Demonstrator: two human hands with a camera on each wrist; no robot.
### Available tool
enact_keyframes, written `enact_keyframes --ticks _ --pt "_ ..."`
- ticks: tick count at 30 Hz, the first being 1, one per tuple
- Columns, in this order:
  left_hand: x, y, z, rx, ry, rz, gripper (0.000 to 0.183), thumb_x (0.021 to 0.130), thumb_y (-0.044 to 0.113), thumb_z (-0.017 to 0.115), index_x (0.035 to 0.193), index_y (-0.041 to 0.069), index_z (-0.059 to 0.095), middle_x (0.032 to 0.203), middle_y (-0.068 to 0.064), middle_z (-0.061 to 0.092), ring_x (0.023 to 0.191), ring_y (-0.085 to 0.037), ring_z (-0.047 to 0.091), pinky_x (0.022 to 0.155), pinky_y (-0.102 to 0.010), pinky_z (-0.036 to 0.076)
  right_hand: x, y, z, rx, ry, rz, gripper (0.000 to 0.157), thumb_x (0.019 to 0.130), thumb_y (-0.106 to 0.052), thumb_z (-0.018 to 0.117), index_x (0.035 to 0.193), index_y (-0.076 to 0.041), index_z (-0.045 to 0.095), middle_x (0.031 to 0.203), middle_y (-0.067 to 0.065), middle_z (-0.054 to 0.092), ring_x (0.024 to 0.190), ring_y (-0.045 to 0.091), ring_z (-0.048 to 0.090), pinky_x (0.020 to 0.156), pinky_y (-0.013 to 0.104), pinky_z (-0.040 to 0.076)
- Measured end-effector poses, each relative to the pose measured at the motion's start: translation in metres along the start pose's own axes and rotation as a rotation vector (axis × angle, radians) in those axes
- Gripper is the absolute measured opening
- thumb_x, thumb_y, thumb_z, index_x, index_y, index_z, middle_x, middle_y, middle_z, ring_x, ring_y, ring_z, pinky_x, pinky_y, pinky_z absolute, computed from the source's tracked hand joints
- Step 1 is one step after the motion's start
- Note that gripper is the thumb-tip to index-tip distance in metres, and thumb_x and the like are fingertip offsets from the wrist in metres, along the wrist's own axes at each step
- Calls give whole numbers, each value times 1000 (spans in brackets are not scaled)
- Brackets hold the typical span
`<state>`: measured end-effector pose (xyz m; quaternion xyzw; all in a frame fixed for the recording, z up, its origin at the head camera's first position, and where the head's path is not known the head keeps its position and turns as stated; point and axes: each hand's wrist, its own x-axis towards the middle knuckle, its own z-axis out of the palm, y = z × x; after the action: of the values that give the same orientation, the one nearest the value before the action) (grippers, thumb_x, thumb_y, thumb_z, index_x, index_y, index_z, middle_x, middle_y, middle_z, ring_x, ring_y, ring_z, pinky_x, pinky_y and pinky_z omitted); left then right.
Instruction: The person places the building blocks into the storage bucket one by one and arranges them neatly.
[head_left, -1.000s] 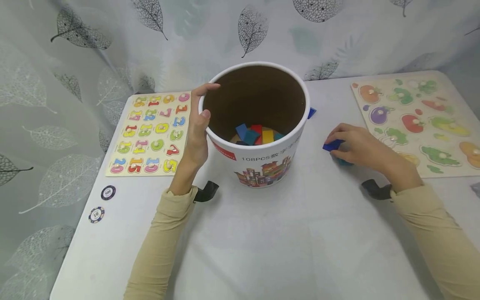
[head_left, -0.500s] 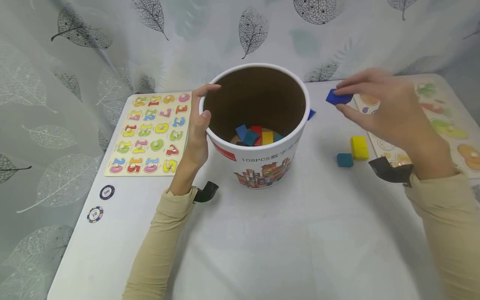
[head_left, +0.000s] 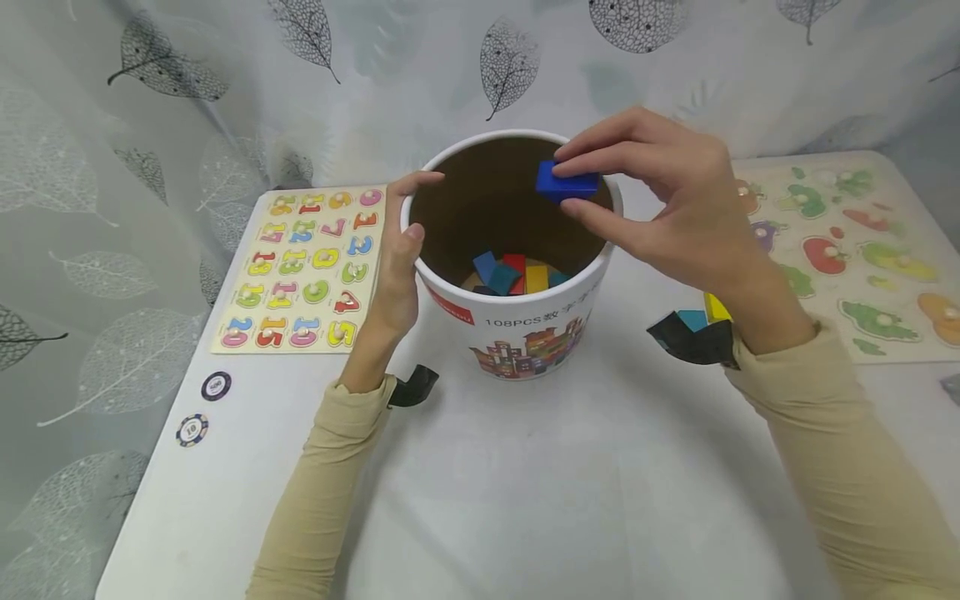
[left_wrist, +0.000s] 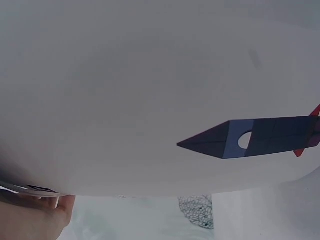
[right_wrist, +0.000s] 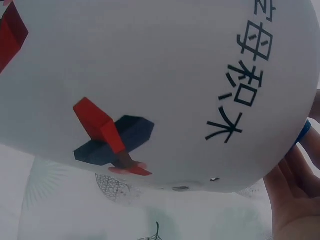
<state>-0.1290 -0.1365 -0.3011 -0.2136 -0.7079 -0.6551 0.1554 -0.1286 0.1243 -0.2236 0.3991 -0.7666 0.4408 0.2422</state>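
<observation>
My left hand (head_left: 395,279) grips the left rim of a white bucket (head_left: 517,333), thumb and a finger lapping over the edge. Over the bucket's opening, near the right rim, my right hand (head_left: 686,200) pinches a blue block (head_left: 553,179) between fingers and thumb. On the bucket's floor lie several blocks, among them a red block (head_left: 514,263), a yellow block (head_left: 536,279) and a teal block (head_left: 504,279). The right wrist view shows only a sliver of the blue block (right_wrist: 303,130) beside the bucket wall. Only part of the left hand (left_wrist: 37,220) shows in the left wrist view.
A teal block (head_left: 692,320) and a yellow block (head_left: 717,308) sit on the table, partly behind the right wrist. A number puzzle board (head_left: 296,275) lies left, a vegetable puzzle board (head_left: 847,287) right. Two poker chips, one blue-edged chip (head_left: 192,430) and one dark chip (head_left: 216,386), lie front left.
My right hand has lifted the blue block from the table at the right, brought it up and leftward over the bucket's opening. The left hand stays on the rim.
</observation>
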Motion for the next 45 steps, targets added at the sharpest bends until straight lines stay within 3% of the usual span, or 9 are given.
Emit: enact_keyframes --ticks 22,27,32,34,36,38,41,45 --pt "0 2 2 1 -7 10 97 77 80 49 138 4 40 138 -12 46 125 -25 44 104 -56 40 -5 2 -1 12 -66 7 35 68 10 82 101 0 74 106 10 69 100 5 57 77 14 43" --pt "0 1 2 6 -12 14 97 78 80 48 138 4 40 138 -13 45 126 -27 44 104 -58 39 -12 2 -17 28 -59 24 42 65 19 79 102 3 72 106 7 67 103 8 60 93 15 49" --pt "-1 1 3 21 -4 6 99 77 81 48 139 5 40 139 -12 45 127 -26 44 105 -57 40 -28 9 -47 -87 -89 11 34 73 8 80 106 5 70 110 5 68 108 6 60 94 13 46" --pt "-1 1 2 30 0 14 98 78 81 47 139 5 39 140 -11 45 127 -26 44 105 -57 40 -39 14 -57 -161 -108 39 35 73 3 82 106 3 71 109 5 69 109 0 57 93 10 43" --pt "-2 1 2 35 0 23 97 79 80 46 140 5 39 140 -10 45 128 -25 44 105 -56 40 -54 20 -64 -210 -146 100 40 67 7 84 105 -1 73 108 -6 69 109 -6 54 89 8 40" --pt "-2 0 2 32 1 27 96 79 80 46 139 5 39 140 -11 45 128 -25 44 106 -56 40 -71 30 -69 -232 -201 146 47 62 7 86 105 -6 74 107 -5 69 108 -9 53 94 7 38" --pt "-2 0 1 24 1 28 97 78 80 47 139 5 39 139 -11 45 127 -26 43 105 -57 39 -99 45 -72 -264 -339 251 52 62 3 87 108 -17 74 108 -13 66 105 -11 51 92 3 35" --pt "-1 -1 1 20 0 33 96 78 79 47 138 6 40 139 -13 45 127 -27 43 104 -59 38 -132 64 -69 -317 -499 426 47 68 -5 86 109 -23 72 107 -7 68 100 -4 54 85 0 35"
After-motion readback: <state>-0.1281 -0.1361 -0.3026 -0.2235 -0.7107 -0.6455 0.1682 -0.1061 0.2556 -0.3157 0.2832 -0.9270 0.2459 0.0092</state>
